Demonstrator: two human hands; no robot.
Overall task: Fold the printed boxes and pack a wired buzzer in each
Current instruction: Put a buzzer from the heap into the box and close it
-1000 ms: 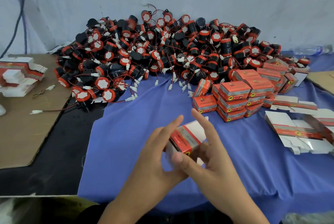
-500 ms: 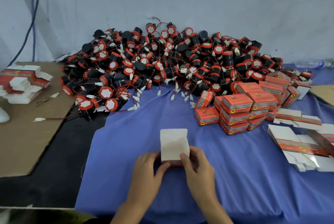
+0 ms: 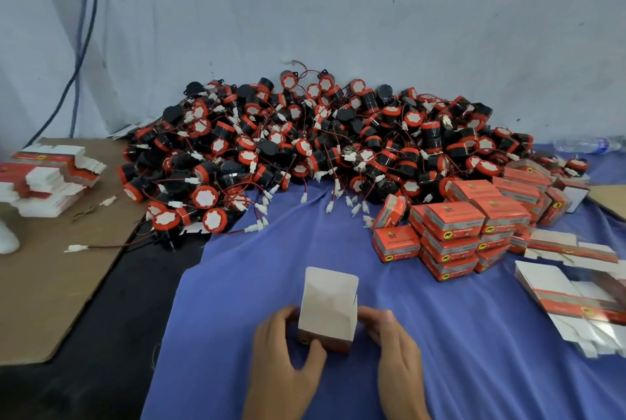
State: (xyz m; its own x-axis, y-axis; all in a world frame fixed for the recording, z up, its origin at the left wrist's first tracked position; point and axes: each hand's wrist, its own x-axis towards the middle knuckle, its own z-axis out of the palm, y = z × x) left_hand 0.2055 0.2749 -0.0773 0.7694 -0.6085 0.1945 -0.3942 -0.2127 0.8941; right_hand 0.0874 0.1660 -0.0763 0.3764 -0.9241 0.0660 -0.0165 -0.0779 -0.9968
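Blue cloth (image 3: 257, 270) covers the bench, and at its near edge both hands pinch the box (image 3: 327, 307): left hand (image 3: 284, 355) with its thumb on the front corner, right hand (image 3: 396, 348) curled against the other side. It stands upright, plain white flap raised, orange strip at the base. Packed boxes (image 3: 454, 226) are stacked beyond on the right, and buzzers (image 3: 321, 148) are heaped against the wall.

Looks like a small hand-packing workshop. Shows it in sheer bulk: a heap of wired buzzers (image 3: 305, 148) piled against a pale draped backdrop (image 3: 372, 13), closed printed boxes (image 3: 454, 219) stacked beside the heap, flat unfolded blanks (image 3: 576, 297) fanned out at the right and another bundle of blanks (image 3: 50, 179) at the left (that one on a sheet of brown cardboard (image 3: 50, 284)). Laid out on a blue cloth (image 3: 271, 267) over a dark surface (image 3: 118, 335), with a blue cable (image 3: 81, 47) hanging down the backdrop.
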